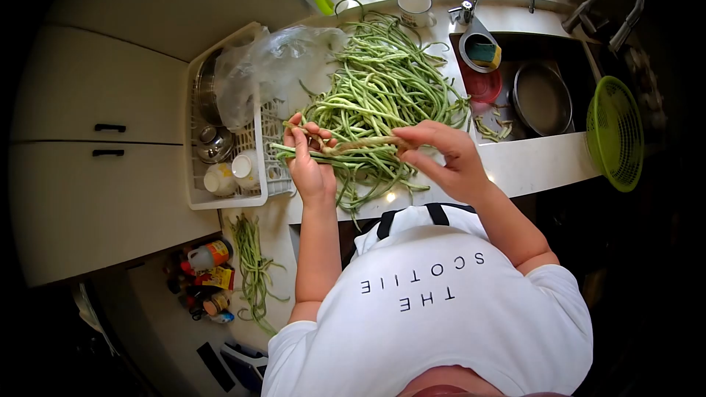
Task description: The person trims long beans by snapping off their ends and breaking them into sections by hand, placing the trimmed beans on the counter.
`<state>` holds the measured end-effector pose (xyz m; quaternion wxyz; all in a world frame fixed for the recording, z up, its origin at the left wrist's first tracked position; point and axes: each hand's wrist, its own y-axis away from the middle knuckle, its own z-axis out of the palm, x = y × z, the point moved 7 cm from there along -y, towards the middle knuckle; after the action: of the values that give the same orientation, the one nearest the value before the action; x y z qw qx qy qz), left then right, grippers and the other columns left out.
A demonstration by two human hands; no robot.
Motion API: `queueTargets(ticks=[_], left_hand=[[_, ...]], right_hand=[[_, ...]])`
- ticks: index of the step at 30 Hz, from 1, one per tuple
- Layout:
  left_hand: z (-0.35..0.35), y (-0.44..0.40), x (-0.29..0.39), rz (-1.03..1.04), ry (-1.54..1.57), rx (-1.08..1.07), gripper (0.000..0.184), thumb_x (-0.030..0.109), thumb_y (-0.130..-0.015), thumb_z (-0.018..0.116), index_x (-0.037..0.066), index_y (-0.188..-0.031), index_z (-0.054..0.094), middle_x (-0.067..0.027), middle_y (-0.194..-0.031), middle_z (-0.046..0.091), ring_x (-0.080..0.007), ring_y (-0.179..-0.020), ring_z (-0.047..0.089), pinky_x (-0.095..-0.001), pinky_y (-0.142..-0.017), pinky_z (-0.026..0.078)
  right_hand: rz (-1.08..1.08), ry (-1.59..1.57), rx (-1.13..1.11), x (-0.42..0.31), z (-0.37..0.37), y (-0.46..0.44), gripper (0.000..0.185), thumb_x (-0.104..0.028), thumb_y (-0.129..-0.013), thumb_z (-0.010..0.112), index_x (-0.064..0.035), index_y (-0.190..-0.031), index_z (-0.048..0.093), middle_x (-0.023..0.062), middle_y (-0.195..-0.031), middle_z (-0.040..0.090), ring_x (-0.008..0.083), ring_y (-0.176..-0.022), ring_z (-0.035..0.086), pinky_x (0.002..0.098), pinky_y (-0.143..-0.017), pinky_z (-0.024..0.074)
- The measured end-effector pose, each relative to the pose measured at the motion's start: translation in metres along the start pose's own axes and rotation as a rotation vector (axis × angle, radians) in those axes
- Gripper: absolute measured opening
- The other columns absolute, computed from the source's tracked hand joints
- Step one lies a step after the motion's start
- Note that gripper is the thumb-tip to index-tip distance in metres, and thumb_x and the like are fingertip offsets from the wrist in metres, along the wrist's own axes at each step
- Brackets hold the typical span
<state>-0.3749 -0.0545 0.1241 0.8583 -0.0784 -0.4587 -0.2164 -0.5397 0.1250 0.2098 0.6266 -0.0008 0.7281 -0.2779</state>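
A large heap of green long beans (386,73) covers the counter in front of me. Over its near side, my left hand (310,158) has its fingers curled around a few bean ends. A pale brownish long bean (360,144) stretches sideways between my two hands. My right hand (448,156) pinches this bean's other end between thumb and fingers. Parts of the held beans are hidden by my fingers, and the heap behind makes them hard to separate.
On the left stands a white dish rack (261,169) with cups and pots, partly under a clear plastic bag (276,66). The sink (533,51) holds a metal basin (543,99) and bean scraps (493,129). A green colander (615,132) leans right. More beans (251,268) lie lower left.
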Motion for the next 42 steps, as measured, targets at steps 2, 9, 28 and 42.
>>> queueTargets(ticks=[2, 9, 28, 42], left_hand=[[0.009, 0.005, 0.015, 0.050, 0.010, 0.021, 0.029, 0.027, -0.107, 0.042, 0.013, -0.131, 0.049, -0.0027, -0.102, 0.061, -0.0149, -0.090, 0.061, -0.0315, -0.081, 0.053], [0.025, 0.010, 0.048, 0.135, 0.098, -0.125, 0.033, 0.027, -0.106, 0.041, 0.015, -0.136, 0.048, -0.0088, -0.127, 0.062, -0.0192, -0.111, 0.063, -0.0383, -0.094, 0.053], [0.033, 0.013, 0.046, 0.034, 0.558, -0.300, 0.023, 0.018, -0.104, 0.046, 0.018, -0.119, 0.062, -0.0032, -0.124, 0.064, -0.0220, -0.123, 0.056, -0.0520, -0.116, 0.033], [0.032, 0.017, 0.052, 0.101, 0.415, -0.249, 0.020, 0.022, -0.105, 0.045, 0.015, -0.122, 0.053, -0.0043, -0.117, 0.062, -0.0223, -0.115, 0.060, -0.0512, -0.109, 0.043]], right_hand=[[0.026, 0.102, 0.039, 0.011, -0.010, 0.003, 0.033, 0.002, -0.085, 0.069, -0.0007, -0.118, 0.066, 0.0072, -0.096, 0.067, 0.0147, -0.085, 0.064, 0.0280, -0.075, 0.0498], [0.223, 0.003, 0.041, 0.060, -0.025, 0.022, 0.025, 0.004, -0.086, 0.066, -0.0019, -0.110, 0.069, 0.0067, -0.101, 0.065, 0.0156, -0.087, 0.063, 0.0276, -0.075, 0.0482], [-0.100, 0.258, -0.044, 0.020, -0.013, 0.025, 0.039, 0.016, -0.069, 0.061, -0.0095, -0.094, 0.075, 0.0067, -0.090, 0.059, 0.0204, -0.084, 0.061, 0.0295, -0.069, 0.0489], [0.012, 0.134, -0.035, 0.030, -0.013, 0.027, 0.027, 0.008, -0.075, 0.072, -0.0066, -0.098, 0.073, 0.0069, -0.094, 0.058, 0.0184, -0.084, 0.060, 0.0283, -0.073, 0.0482]])
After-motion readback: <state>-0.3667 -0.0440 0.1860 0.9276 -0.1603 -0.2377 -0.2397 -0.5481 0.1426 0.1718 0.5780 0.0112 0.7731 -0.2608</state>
